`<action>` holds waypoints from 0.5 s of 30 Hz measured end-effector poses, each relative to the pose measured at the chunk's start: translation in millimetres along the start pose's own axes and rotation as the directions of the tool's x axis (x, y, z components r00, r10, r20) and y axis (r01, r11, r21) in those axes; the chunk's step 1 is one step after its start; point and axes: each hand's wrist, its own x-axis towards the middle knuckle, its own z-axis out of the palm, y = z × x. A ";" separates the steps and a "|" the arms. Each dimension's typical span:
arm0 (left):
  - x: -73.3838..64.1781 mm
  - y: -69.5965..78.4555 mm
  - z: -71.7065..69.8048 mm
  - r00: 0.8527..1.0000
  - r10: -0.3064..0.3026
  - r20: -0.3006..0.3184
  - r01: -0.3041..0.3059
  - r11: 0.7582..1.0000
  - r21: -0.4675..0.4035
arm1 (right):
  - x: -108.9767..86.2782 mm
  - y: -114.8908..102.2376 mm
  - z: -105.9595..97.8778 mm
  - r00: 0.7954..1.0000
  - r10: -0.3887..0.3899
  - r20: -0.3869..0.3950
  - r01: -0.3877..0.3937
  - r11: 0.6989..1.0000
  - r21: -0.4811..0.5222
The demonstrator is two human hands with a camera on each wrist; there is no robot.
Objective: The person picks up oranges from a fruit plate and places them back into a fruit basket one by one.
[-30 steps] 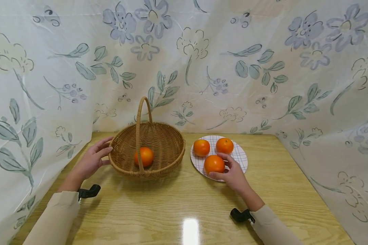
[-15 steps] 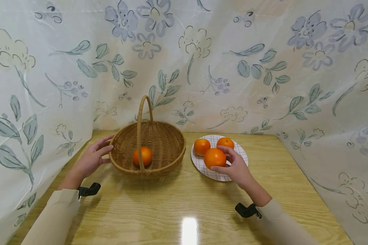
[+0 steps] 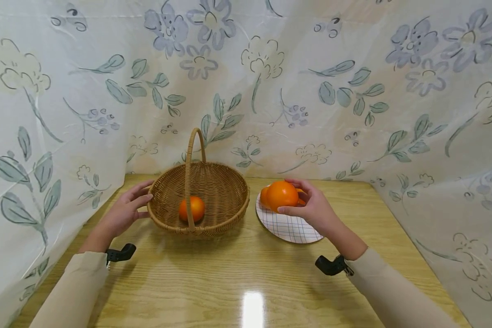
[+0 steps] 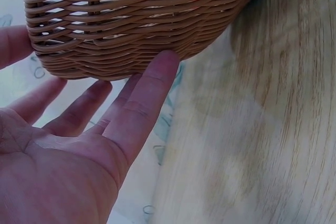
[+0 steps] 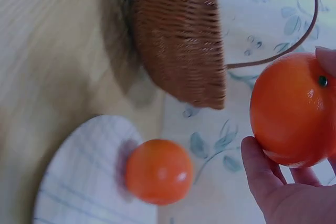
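Note:
My right hand (image 3: 317, 207) grips an orange (image 3: 282, 197) between thumb and fingers, raised over the back of a checked plate (image 3: 289, 228). The right wrist view shows a small green stem mark on this held orange (image 5: 294, 111). Another orange (image 5: 159, 171) sits on the plate, mostly covered by the held one in the head view. Left of the plate stands a wicker basket (image 3: 225, 223) with a tall arched handle, and one orange (image 3: 197, 208) lies inside it. Against the basket's left side my left hand (image 3: 125, 212) rests with its fingers (image 4: 142, 100) nearly straight.
Everything stands on a light wooden table (image 3: 197, 282). A floral curtain (image 3: 270, 91) hangs close behind the basket and plate and along both sides. The basket's arched handle (image 3: 188, 182) rises well above its rim.
My right hand has lifted the front orange off the plate and carried it up and back, so it now overlaps the others. The left hand stays at the basket.

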 end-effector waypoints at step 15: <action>-0.9 3.1 1.1 1.000 -0.012 -0.006 0.012 1.000 0.016 | 42.8 -49.3 29.0 0.999 0.012 0.053 -0.017 0.995 0.096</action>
